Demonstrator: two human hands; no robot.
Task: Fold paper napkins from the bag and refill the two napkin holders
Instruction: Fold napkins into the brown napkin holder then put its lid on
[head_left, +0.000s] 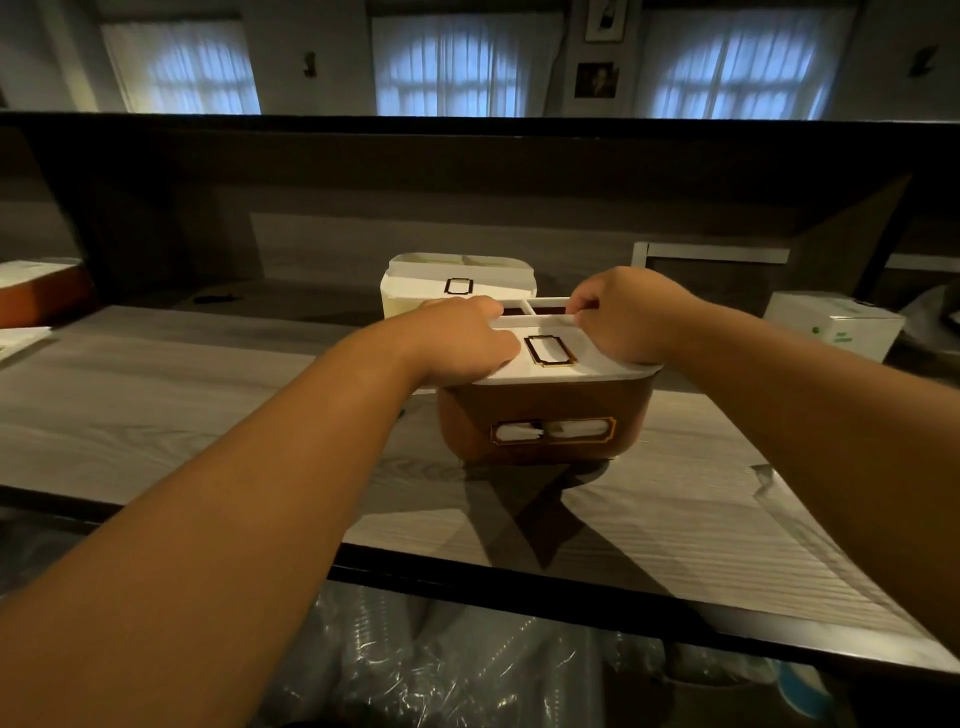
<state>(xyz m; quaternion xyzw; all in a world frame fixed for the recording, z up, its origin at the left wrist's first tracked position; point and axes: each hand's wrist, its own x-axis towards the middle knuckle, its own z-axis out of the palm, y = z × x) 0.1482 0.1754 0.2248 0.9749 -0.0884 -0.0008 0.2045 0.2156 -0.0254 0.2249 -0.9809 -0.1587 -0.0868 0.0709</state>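
A brown napkin holder (550, 410) with a white lid (597, 366) stands on the wooden counter, tilted slightly toward me. White napkins show through the gold-framed slot (553, 432) in its front. My left hand (457, 338) grips the lid's left side, thumb on top near the gold-framed window. My right hand (623, 317) grips the lid's right side, fingers curled over its far edge. Just behind stands a second, cream-white napkin holder (410, 296) with the same gold-framed window in its lid.
The wooden counter (182, 405) ends in a dark front edge. A white box (836, 325) sits at the right, an orange-brown box (41, 299) at the far left. Clear plastic bags (441, 665) lie below the counter. A dark raised ledge runs behind.
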